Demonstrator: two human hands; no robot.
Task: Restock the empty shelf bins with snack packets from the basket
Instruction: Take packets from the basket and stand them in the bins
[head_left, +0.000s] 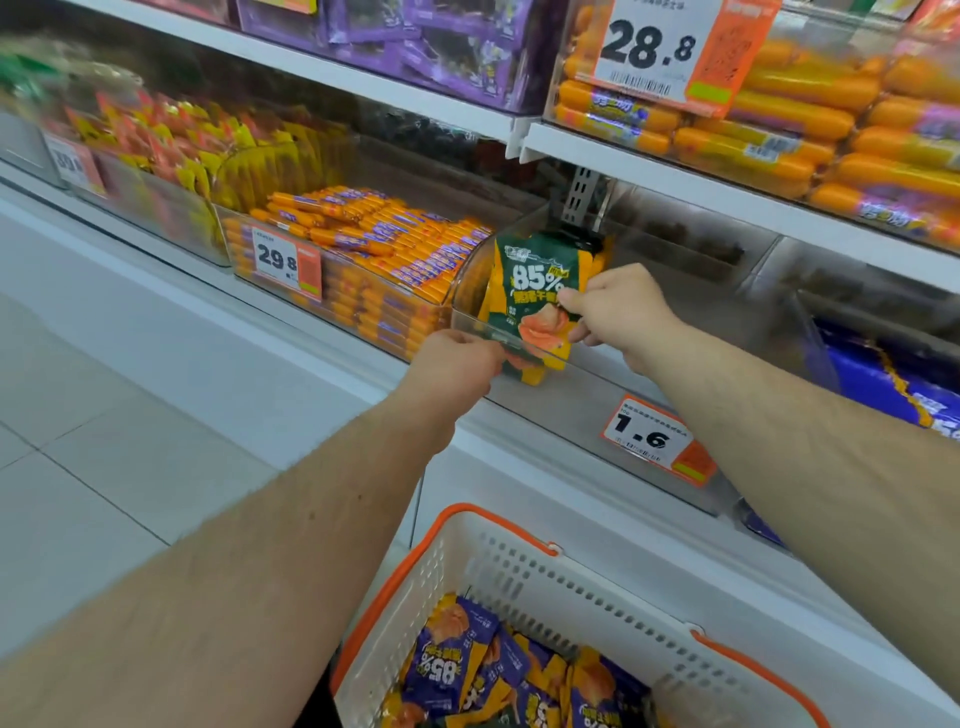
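A stack of green and yellow snack packets (535, 280) marked 85% stands upright inside a clear plastic shelf bin (470, 291) on the lower shelf. My right hand (621, 312) pinches the right edge of the front packet between thumb and fingers. My left hand (457, 358) grips the bin's front rim at its lower left, thumb on top. Below, a white basket (524, 577) with orange handles holds several purple and yellow packets (452, 670) of the same kind.
Left of the bin sits a bin of orange sausage sticks (363, 244) with a 29.8 tag. An upper shelf (675, 166) with orange sausages overhangs. A 1.6 price tag (657, 439) hangs on the shelf front. Blue packs (883, 379) lie at right. Tiled floor at left.
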